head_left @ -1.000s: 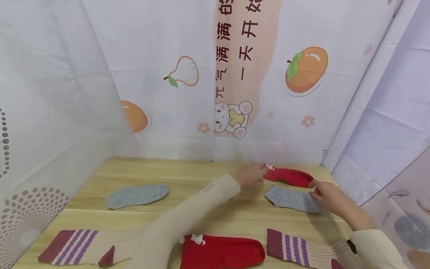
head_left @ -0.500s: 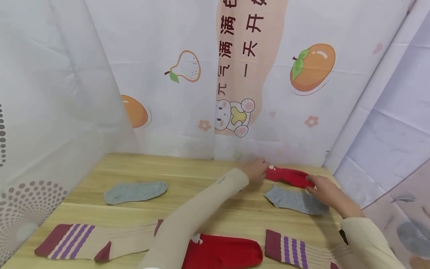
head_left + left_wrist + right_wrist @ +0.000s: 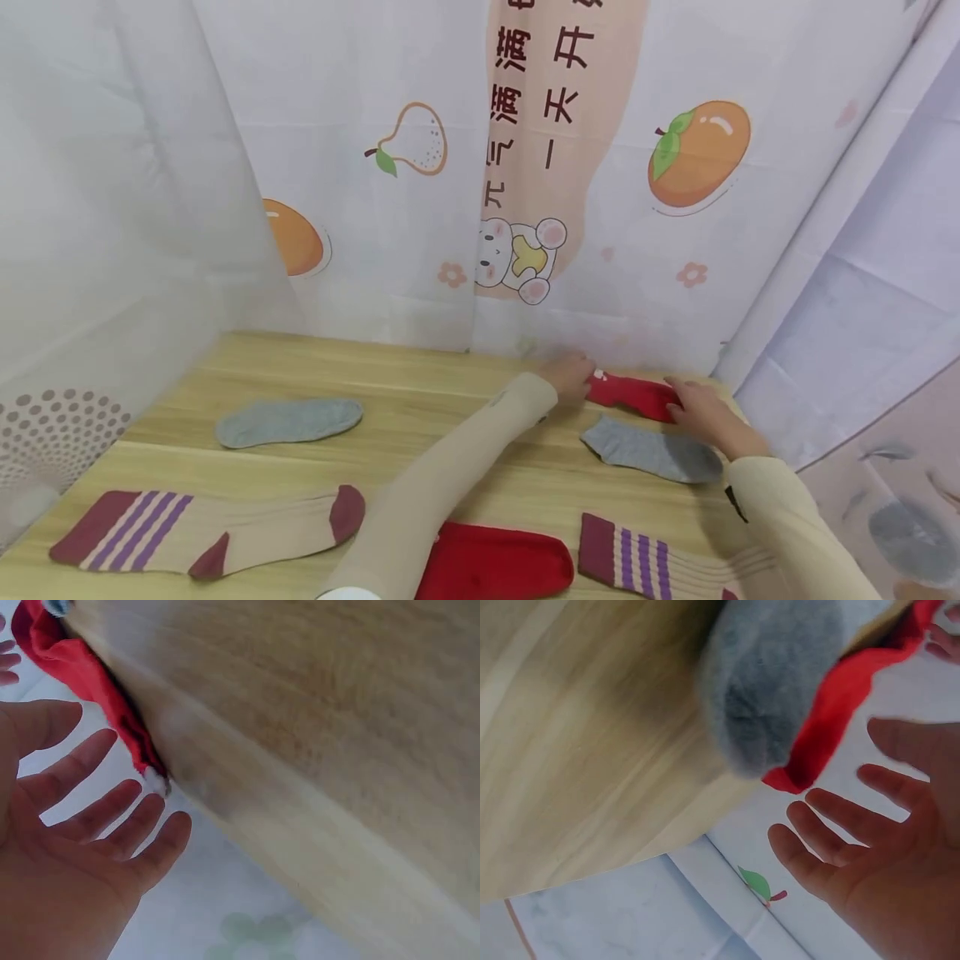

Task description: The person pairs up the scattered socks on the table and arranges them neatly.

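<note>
At the lower right of the head view, the red sock lies between the left hand and the right hand, both with fingers spread, pinching nothing. I'd smooth it with light, even fingertip pressure at each end, without nudging the gray ankle sock just below.

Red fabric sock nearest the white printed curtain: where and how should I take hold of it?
Probably pinch the red sock at both ends, left grip at the white-patched end, right grip at the other, each from its outer side: it lies sideways, with a grey fabric sock close along its front and the curtain close behind.
</note>
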Available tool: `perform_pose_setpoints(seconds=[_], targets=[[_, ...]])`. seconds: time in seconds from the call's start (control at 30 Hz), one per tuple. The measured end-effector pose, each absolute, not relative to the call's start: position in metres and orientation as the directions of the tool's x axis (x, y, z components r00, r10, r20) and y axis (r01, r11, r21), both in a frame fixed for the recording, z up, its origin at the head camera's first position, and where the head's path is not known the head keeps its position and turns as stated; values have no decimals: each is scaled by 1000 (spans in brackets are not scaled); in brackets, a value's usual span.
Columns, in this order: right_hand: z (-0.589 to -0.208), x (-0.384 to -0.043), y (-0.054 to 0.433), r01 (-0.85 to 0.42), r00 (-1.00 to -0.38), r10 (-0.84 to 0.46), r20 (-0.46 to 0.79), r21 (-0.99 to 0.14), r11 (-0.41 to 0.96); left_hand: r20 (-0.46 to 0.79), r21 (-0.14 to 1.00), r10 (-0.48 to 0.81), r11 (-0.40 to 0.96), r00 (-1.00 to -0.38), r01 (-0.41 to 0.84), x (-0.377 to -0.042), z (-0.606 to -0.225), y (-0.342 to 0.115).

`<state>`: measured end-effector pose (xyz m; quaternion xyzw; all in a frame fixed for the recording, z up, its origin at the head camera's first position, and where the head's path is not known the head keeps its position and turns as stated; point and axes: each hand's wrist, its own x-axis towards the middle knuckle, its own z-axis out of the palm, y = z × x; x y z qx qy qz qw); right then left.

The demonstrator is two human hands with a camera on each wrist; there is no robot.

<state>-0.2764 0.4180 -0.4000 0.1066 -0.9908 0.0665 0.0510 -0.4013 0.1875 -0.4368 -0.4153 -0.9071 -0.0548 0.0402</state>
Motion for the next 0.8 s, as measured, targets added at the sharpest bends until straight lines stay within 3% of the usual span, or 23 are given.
perform_pose_setpoints(seconds=[0.13, 0.43, 0.67, 0.8], targets=[[-409, -282, 414, -225, -969, -212, 130, -98, 969, 154, -34, 756, 647, -636, 762, -407, -450, 192], [-396, -287, 405, -180, -984, -177, 34, -109, 978, 174, -44, 761, 640, -625, 767, -410, -453, 199], [-404, -291, 411, -157, -987, -159, -14, -103, 982, 69, 146, 701, 697, -710, 702, -445, -472, 217], [-412, -292, 418, -170, -985, -168, 28, -116, 979, 36, 303, 701, 671, -712, 676, -477, -498, 227]])
